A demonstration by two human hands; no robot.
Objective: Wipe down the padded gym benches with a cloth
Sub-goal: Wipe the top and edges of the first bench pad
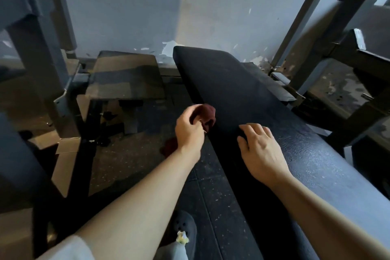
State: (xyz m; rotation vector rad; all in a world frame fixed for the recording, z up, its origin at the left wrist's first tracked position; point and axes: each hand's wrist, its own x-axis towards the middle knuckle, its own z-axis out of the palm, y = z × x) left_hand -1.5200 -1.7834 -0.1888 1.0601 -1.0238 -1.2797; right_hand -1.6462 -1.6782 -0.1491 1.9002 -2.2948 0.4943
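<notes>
A long black padded bench (232,82) runs from the lower right up to the wall. My left hand (188,131) grips a crumpled dark red cloth (207,115) right at the bench's left edge. Part of the cloth hangs below my wrist (168,148) over the floor. My right hand (259,150) lies flat on the bench top with its fingers spread, a short way right of the cloth.
A second, smaller padded seat (126,76) stands left of the bench near the wall. Grey steel frames rise at the left (42,65) and right (316,34). My foot in a grey clog (185,226) is on the speckled rubber floor (126,164).
</notes>
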